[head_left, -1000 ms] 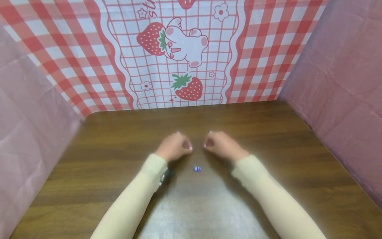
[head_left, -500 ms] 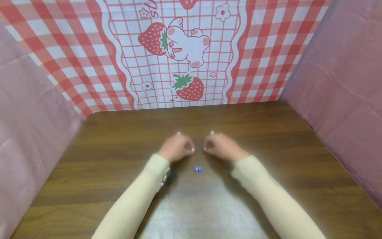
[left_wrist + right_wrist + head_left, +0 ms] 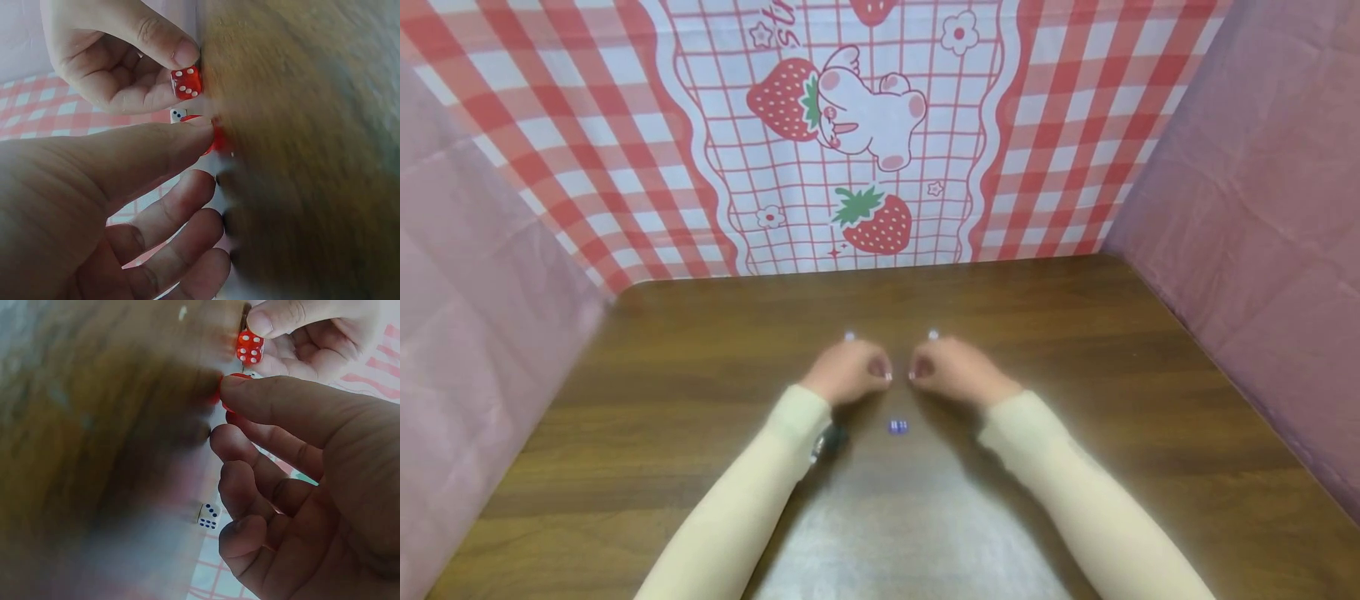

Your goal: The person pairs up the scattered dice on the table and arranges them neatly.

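Note:
In the head view my left hand [image 3: 852, 372] and right hand [image 3: 958, 371] face each other low over the wooden table, a small gap between them. My left hand pinches a red die [image 3: 250, 347] with white dots between thumb and finger, plainest in the right wrist view. Another red die [image 3: 186, 82] is pinched by my right hand, as the left wrist view shows. Beyond the left hand lies a white die [image 3: 849, 336], and a second white die [image 3: 933, 334] lies beyond the right. Two blue-purple dice [image 3: 898, 427] sit side by side nearer the body.
The brown table [image 3: 700, 325] ends at a red-and-white checked cloth [image 3: 1045, 167] with strawberry prints hanging behind it. Pink cloth [image 3: 1262, 208] hangs along both sides. A dark object [image 3: 829, 440] is on the left wrist, partly under the sleeve.
My left hand has shifted a little to the right with its red die, narrowing the gap to the right hand. The white dice behind the hands show more fully.

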Demonstrator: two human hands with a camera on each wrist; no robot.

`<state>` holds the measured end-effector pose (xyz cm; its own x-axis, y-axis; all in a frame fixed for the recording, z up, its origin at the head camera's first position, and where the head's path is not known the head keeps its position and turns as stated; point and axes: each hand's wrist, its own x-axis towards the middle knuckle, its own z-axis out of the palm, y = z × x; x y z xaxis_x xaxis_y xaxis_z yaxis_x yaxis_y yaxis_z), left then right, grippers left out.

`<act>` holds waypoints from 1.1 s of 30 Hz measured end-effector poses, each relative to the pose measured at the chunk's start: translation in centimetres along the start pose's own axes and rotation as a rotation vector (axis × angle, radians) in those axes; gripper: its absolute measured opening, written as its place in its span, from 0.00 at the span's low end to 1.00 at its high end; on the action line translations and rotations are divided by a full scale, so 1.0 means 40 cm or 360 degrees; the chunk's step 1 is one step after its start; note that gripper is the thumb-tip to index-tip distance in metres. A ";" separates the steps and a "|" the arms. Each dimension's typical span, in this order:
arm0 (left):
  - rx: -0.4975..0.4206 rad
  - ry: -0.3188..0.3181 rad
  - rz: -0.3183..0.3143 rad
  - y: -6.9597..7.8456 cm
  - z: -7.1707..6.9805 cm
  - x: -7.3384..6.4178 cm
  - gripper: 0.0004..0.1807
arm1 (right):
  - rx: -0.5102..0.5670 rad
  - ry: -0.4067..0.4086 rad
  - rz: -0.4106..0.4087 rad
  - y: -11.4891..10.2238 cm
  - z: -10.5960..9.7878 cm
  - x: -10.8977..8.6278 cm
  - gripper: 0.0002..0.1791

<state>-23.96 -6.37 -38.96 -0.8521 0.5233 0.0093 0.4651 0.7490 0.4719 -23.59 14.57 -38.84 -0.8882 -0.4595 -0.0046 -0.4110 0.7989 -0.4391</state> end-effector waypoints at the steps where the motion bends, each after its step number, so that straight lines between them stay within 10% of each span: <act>1: -0.0001 -0.0001 0.0000 0.001 0.001 0.001 0.08 | -0.0007 -0.0002 0.0001 -0.001 0.000 0.000 0.07; 33: -0.0027 0.0004 -0.0077 0.007 0.013 0.007 0.06 | -0.0040 0.0005 -0.0004 -0.006 0.003 0.005 0.06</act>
<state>-23.95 -5.81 -39.30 -0.8741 0.4855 -0.0114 0.4193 0.7663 0.4869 -23.65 14.25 -38.83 -0.8879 -0.4601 -0.0006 -0.4181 0.8074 -0.4162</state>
